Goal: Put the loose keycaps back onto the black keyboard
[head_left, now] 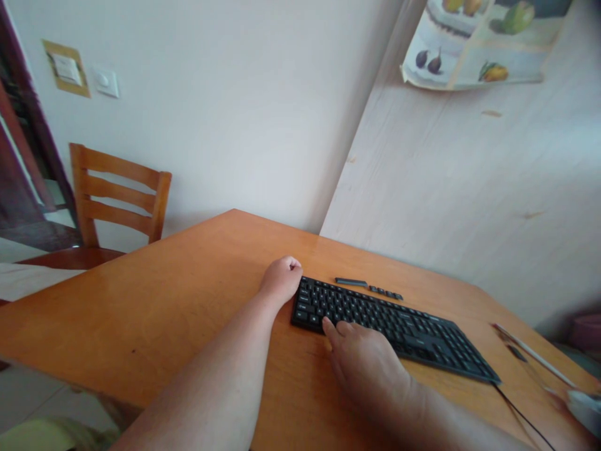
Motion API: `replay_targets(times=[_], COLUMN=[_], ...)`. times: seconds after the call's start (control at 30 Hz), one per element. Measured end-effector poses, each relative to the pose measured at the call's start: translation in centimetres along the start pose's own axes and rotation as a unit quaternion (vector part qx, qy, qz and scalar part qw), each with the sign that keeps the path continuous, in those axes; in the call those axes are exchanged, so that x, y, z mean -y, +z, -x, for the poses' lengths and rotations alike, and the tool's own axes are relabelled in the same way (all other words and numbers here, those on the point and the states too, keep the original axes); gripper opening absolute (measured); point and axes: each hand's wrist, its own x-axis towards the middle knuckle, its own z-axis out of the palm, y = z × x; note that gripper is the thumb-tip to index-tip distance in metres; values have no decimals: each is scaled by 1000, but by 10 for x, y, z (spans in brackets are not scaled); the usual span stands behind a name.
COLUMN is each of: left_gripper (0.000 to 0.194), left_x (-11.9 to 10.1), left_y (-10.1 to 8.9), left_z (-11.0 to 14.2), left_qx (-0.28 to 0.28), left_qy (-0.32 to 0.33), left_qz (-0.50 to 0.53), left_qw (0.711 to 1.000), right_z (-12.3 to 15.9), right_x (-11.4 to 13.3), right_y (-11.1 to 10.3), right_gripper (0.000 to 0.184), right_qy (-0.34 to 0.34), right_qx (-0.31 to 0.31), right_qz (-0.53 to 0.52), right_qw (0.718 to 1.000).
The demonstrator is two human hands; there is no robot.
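A black keyboard (389,319) lies at a slant on the wooden table, its keys facing up. My left hand (282,275) is closed in a fist against the keyboard's far left end; whatever its curled fingers hold, if anything, is hidden. At the front edge, toward the left, my right hand (364,357) rests with one digit stretched onto the bottom row of keys and the other fingers bent. Part of the front row is covered by this hand. Behind the keyboard lie a long dark bar-shaped piece (351,282) and a row of several small dark pieces (385,292).
The wooden table (197,294) meets the wall at the back. A cable (521,416) runs from the keyboard's right end. To the right lie a thin stick (535,355) and a small dark piece (517,353). A wooden chair (119,200) stands at left.
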Motion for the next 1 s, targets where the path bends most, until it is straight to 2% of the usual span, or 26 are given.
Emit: replay_targets(times=[0.13,0.27,0.4,0.83,0.93,1.0], left_gripper=[15,15,17,16,16,17], left_x=[1,3,3,2,2,2], left_y=[0,0,1,0,-1,-1], left_z=[-1,-2,-3,-1,-1,-1], left_qx=[1,3,4,0,1,3], left_qy=[1,3,5,0,1,3], left_qz=[2,2,2,2,5,7], left_qw=[1000,1000,1000,1000,1000,1000], right_z=[3,8,10,6,3,-2], right_x=[-9,-15,-13,-19,-32,-49], right_y=[-4,-5,-3,3,-1,-5], right_gripper=[38,37,36,33,31,30], right_qy=[17,37,21,10,22,38], right_qx=[-51,-119,-103,-118,-144,-166], right_qz=[-77,-138,-156,-188,-209,-220], right_qw=[996,983,982,975,967,960])
